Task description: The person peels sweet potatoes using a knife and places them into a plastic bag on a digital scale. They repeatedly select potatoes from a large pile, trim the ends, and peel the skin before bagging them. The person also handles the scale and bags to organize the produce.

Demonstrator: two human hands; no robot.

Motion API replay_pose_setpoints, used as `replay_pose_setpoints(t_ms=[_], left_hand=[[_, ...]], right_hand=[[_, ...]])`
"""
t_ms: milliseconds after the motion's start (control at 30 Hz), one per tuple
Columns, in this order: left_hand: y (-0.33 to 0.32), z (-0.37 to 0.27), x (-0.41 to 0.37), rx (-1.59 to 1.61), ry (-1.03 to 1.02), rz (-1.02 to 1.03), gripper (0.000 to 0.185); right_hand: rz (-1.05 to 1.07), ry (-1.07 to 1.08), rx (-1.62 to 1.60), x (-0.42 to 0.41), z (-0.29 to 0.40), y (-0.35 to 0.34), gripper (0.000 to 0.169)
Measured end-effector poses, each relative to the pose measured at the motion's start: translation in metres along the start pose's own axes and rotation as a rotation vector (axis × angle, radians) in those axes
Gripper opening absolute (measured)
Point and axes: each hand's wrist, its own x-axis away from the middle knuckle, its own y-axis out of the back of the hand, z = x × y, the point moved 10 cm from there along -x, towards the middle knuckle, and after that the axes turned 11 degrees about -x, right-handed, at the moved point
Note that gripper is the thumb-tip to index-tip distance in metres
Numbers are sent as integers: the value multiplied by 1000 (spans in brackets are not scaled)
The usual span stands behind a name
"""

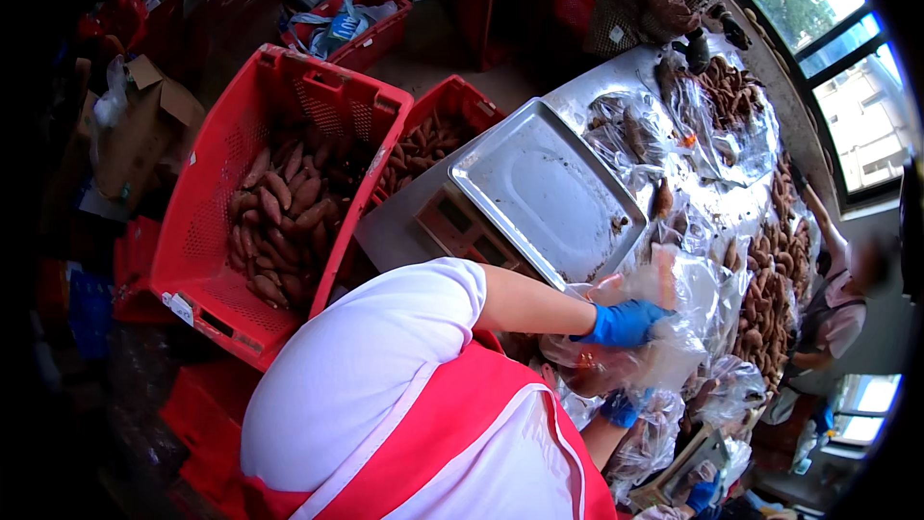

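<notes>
My left hand, in a blue glove, grips a crumpled clear plastic bag over the near side of the table. Reddish-brown contents show faintly through the plastic below this hand. Lower down, my right hand, also blue-gloved, is against the plastic; its fingers are mostly hidden. Beyond my left forearm lies the steel tray of a weighing scale, with bits of dirt on it. The scale's display panel is partly covered by my arm.
A large red crate of sweet potatoes stands left, with another red crate behind. Sweet potatoes and plastic bags cover the metal table. A person stands across it; gloved hands work at the far end, another lower right.
</notes>
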Motion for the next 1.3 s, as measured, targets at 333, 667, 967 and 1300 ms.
replay_pose_setpoints(t_ms=[333, 667, 967, 1300], left_hand=[[-15, -28, 66, 268, 130, 357, 42], [74, -177, 14, 1133, 44, 238, 33], [401, -346, 25, 622, -85, -189, 31], [764, -387, 184, -256, 332, -1139, 38]], right_hand=[[-23, 17, 23, 41, 12, 16, 31], [5, 76, 51, 44, 44, -2, 29], [112, 22, 71, 30, 21, -54, 27], [41, -29, 32, 0, -25, -70, 21]])
